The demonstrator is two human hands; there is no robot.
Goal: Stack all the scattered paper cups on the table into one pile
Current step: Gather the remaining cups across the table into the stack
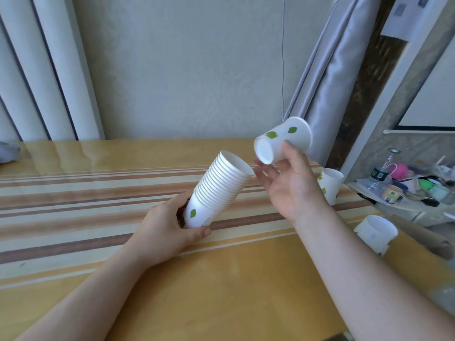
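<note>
Head view shows your tall stack of nested white paper cups with green leaf prints (222, 188), tilted with its open mouth aimed up and to the right, raised above the table. Your left hand (167, 226) is wrapped around the bottom cup, thumb underneath and fingers behind. The top cup's inside looks bare white.

Just beside the stack's mouth, your right hand (288, 183) pinches a single white leaf-printed paper cup (283, 141) near its base. That cup lies sideways in the air, closed base facing you, apart from the stack.

Two more white paper cups stand on the yellow table with brown stripes (98, 193): an upright cup (330, 184) behind your right wrist, and another white cup (376, 232) at the right edge. Beyond that edge, a cluttered shelf holds a clear plastic bottle (378, 174) and small colourful items too blurred to name.
</note>
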